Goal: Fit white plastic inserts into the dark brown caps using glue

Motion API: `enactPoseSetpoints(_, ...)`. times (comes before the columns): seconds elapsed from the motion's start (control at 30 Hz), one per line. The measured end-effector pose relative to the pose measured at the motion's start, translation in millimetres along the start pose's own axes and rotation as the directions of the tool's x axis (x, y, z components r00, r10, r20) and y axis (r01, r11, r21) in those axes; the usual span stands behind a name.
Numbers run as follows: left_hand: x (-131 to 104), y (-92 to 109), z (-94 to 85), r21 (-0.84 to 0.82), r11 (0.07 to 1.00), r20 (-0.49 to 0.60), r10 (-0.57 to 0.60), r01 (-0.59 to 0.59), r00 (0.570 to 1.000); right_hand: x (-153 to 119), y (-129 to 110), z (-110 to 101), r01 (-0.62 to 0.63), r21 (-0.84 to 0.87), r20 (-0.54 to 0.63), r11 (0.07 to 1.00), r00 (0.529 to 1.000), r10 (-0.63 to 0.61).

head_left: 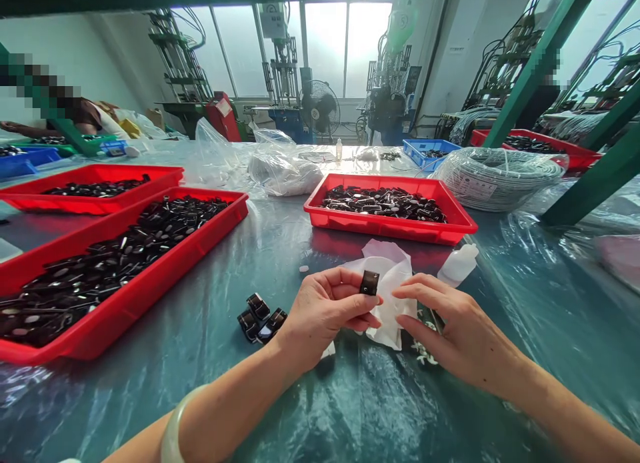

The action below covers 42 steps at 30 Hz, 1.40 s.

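Observation:
A small black part (369,283) is pinched between the thumb and fingers of my left hand (327,303). Just to the right, my right hand (450,316) has its thumb and fingers apart, with nothing visible between them. Crumpled white paper (387,316) lies behind and below the held part. Several similar black parts (259,307) sit in a small group left of my left wrist. Small pale pieces (425,346) are scattered by my right hand, partly hidden under it. A white bottle (459,264) lies on its side beyond my right hand.
Red trays (390,227) of black parts stand ahead and at the left (165,269). A wrapped wire coil (497,176) and a green slanted post (590,169) are at the right. Plastic bags (285,169) and a blue tray (433,146) lie farther back. Another person's arm shows far left.

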State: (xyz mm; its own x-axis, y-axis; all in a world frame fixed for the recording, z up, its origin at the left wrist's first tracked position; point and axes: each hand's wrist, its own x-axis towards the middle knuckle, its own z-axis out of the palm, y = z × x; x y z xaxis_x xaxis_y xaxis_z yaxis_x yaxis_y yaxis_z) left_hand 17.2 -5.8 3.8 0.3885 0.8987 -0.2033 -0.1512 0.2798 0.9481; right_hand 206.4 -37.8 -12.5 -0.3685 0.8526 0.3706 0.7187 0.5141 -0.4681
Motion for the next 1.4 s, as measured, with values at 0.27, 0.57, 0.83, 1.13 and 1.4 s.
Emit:
enactPoseSetpoints(0.27,-2,0,1.7,-0.054,0.998,0.016,-0.016,0.017,1.0,-1,0,-1,0.014,0.016,-0.034,1.0,0.999,-0.013)
enactPoseSetpoints(0.57,-2,-6,2.0,-0.095,0.995,0.069,0.018,-0.011,0.997,0,1,-1,0.027,0.011,-0.063,1.0,0.998,-0.026)
enactPoseSetpoints(0.83,-3,-7,2.2,-0.081,0.996,0.07,0.037,-0.031,0.997,1,5,3,-0.035,-0.027,-0.103,0.999,0.994,0.032)
enactPoseSetpoints(1.13,-2,-8,4.2,-0.096,0.995,0.086,0.029,-0.021,0.996,0,6,6,-0.048,-0.019,-0.135,0.999,0.99,0.045)
enactPoseSetpoints(1.4,-2,-4,2.6,-0.037,0.999,0.055,0.001,0.001,0.998,5,22,-9,-0.432,-0.032,-0.746,0.901,0.611,0.266)
